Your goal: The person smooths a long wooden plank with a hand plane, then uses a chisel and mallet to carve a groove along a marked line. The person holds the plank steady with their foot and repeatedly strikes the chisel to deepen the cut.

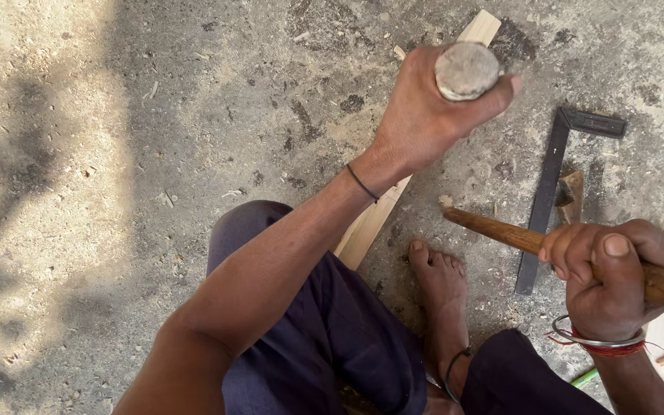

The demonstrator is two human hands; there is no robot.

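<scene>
Left hand [424, 115] outstretched, fingers [493, 96] curled tight; right hand [605, 280] fisted, nearer the body.

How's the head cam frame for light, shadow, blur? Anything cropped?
Head view: hard sunlight, with soft dark shadows across the concrete floor at left. Left hand and the worn tool butt it grips are sharp, no glare. Right hand on the wooden handle is sharp too; the handle's far end is cropped at the right edge. Metal square reads clearly.

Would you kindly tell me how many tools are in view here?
3. A chisel stands on the plank, gripped by the left hand; a hammer is in the right hand; a square lies on the floor. Others may lie hidden behind the arms.
</scene>
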